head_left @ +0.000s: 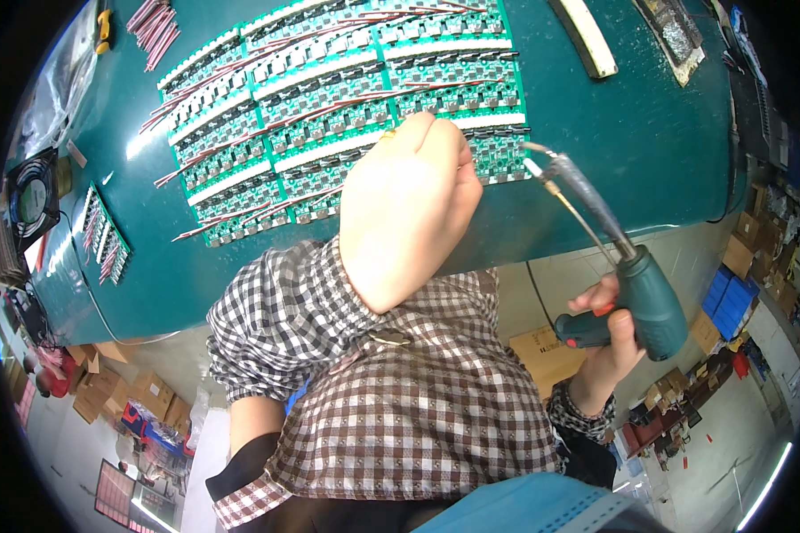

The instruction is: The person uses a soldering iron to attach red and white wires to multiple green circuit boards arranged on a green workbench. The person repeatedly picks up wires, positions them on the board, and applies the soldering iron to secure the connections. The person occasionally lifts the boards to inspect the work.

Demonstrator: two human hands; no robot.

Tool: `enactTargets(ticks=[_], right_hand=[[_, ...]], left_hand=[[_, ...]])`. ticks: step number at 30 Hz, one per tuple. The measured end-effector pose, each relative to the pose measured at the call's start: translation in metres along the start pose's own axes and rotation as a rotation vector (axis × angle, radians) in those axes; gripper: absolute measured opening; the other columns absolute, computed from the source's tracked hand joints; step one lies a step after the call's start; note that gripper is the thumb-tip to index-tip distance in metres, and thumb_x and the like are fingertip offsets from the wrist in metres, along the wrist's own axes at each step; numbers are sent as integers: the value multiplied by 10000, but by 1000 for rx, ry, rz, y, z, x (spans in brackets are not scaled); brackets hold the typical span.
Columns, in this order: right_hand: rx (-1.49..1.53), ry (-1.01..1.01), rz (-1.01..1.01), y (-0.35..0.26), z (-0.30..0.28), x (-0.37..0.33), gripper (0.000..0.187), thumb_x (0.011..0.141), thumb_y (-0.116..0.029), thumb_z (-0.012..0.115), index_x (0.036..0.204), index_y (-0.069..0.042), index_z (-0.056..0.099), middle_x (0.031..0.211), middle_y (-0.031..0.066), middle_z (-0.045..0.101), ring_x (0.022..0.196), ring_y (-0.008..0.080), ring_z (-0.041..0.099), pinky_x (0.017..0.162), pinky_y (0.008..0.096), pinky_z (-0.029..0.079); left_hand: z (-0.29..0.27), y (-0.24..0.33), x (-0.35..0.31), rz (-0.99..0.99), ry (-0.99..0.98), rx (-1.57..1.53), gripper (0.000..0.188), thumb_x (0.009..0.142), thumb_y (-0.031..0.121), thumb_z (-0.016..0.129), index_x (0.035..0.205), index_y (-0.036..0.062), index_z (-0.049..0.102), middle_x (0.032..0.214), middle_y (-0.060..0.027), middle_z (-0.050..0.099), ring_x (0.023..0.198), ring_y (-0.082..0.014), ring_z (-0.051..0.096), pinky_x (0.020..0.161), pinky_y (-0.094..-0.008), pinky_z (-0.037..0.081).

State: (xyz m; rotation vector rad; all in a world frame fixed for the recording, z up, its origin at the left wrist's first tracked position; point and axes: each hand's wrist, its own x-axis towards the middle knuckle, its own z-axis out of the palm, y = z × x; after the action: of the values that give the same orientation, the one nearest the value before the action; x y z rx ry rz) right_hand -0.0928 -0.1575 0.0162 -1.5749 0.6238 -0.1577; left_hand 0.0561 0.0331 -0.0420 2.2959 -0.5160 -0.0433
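Note:
A pistol-grip soldering gun (654, 306) with a dark green body is in my right hand (615, 333), fingers wrapped round its handle near a red trigger. Its metal tip points up and left, close to the right edge of the circuit boards (324, 139). These green boards lie in joined panels, with rows of white connectors, small parts and red and black wires across them. Over their lower right part, my left hand (409, 200) is closed, back of the hand upward. Its fingertips are hidden, so whatever they hold cannot be made out.
A bundle of red wires (155, 32) and a yellow-handled tool (104, 32) lie at the far left. Nearer left are a smaller wired board (105, 234) and a black fan (32, 197). At the far right rest a pale strip (587, 37) and a grimy tray (670, 37).

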Motion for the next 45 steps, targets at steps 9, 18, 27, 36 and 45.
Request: enactTargets(ticks=[9, 18, 27, 36, 45], right_hand=[[665, -77, 195, 32, -26, 17, 501, 925, -404, 544, 1125, 52, 496, 886, 99, 596, 786, 251, 677, 625, 356, 617], [732, -66, 145, 25, -12, 20, 506, 920, -459, 529, 1090, 16, 493, 849, 70, 578, 691, 206, 639, 544, 325, 570], [663, -72, -32, 33, -11, 9, 522, 880, -450, 596, 1072, 28, 511, 838, 82, 578, 666, 209, 623, 529, 323, 555], [565, -35, -56, 32, 0, 5, 519, 901, -468, 564, 1066, 17, 484, 787, 62, 532, 626, 177, 573, 481, 279, 523], [576, -8, -7, 32, -2, 7, 540, 867, -460, 615, 1067, 31, 512, 820, 69, 562, 652, 179, 610, 530, 306, 547]], left_hand=[[-80, 22, -25, -333, -115, -541, 374, 734, -71, 665, 1089, 7, 576, 1016, -136, 593, 903, -265, 583, 769, -349, 464], [-55, 46, -11, -241, -66, -829, 253, 859, -5, 622, 1103, -27, 560, 992, -101, 615, 856, -128, 598, 735, -236, 487], [8, 63, 16, -587, -168, -1430, 224, 917, 174, 613, 1073, 15, 593, 876, -26, 623, 706, -54, 560, 632, -183, 462], [10, 62, 16, -604, -135, -1565, 172, 928, 157, 591, 1008, 6, 605, 848, -27, 626, 678, -53, 558, 614, -179, 468], [12, 65, 21, -632, -116, -1561, 150, 926, 148, 585, 959, 4, 613, 818, -28, 633, 653, -56, 567, 604, -184, 476]])
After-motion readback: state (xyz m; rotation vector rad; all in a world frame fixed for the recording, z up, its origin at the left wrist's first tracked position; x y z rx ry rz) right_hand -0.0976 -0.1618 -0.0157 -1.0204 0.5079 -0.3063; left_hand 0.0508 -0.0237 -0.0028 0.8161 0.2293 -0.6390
